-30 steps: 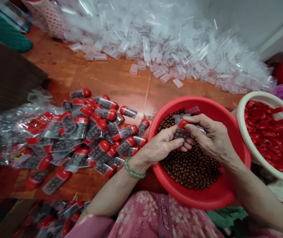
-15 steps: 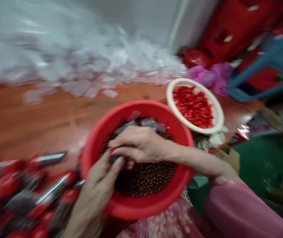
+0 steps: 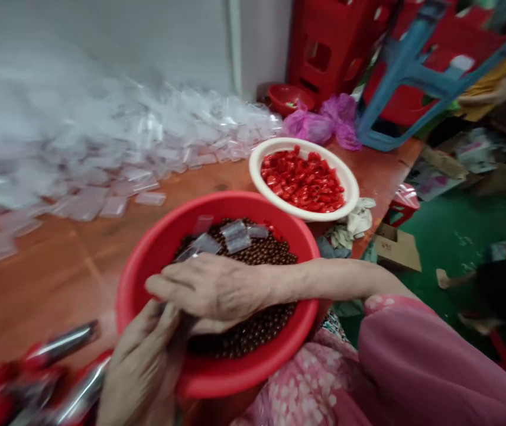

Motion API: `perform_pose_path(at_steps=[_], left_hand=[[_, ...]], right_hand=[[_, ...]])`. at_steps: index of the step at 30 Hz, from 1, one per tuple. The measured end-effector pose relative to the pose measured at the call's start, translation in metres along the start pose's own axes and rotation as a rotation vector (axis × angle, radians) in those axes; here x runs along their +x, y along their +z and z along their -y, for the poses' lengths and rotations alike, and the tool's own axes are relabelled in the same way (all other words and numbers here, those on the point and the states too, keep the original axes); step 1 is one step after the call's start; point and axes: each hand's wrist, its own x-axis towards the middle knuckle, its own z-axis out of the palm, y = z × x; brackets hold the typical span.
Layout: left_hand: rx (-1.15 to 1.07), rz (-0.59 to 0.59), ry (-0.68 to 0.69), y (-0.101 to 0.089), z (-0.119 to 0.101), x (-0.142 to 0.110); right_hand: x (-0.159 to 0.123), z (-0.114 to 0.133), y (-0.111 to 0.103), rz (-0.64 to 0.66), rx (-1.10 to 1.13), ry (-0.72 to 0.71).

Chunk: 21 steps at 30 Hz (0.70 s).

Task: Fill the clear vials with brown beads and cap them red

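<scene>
In the head view, the person's right hand (image 3: 208,290) reaches across a red plastic basin (image 3: 217,201), its fingers curled narrowly and pointing toward the left hand (image 3: 142,373), which rises at the basin's near rim with its fingers partly closed. A dark, narrow shape (image 3: 186,322) shows between the hands, too hidden and blurred to name, so what either hand holds cannot be told.

The basin holds a deep layer of brown beads (image 3: 257,254), with several clear plastic tubes (image 3: 235,239) lying on top. On the wooden bench (image 3: 191,189), a large heap of empty clear tubes (image 3: 115,148) spreads beyond the basin. A white bowl (image 3: 306,148) is well filled with red caps (image 3: 301,180). Blurred red-capped tubes (image 3: 62,349) lie at the lower left, their contents unclear. Plenty of loose beads, tubes and caps are on hand.
</scene>
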Motion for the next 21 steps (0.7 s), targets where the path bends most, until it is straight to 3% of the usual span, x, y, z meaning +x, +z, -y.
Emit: perform_pose_path(at_steps=[3, 7, 10, 13, 18, 21], left_hand=[[0.045, 0.072, -0.021, 0.008, -0.001, -0.003], [0.075, 0.221, -0.037, 0.006, 0.001, -0.007], [0.050, 0.282, -0.013, 0.002, 0.004, -0.009], [0.019, 0.324, 0.010, 0.001, 0.007, -0.011], [-0.055, 0.265, 0.021, 0.006, 0.007, -0.010], [-0.113, 0.266, 0.005, 0.008, 0.006, -0.008]], right_hand=[[-0.007, 0.000, 0.008, -0.023, 0.087, 0.063], [-0.015, -0.003, 0.022, -0.321, 0.191, -0.080], [-0.016, -0.005, 0.027, -0.421, 0.220, -0.127], [-0.014, -0.004, 0.025, -0.409, 0.193, -0.142], [-0.014, -0.001, 0.020, -0.262, 0.126, -0.104], [-0.014, -0.003, 0.021, -0.267, 0.060, -0.093]])
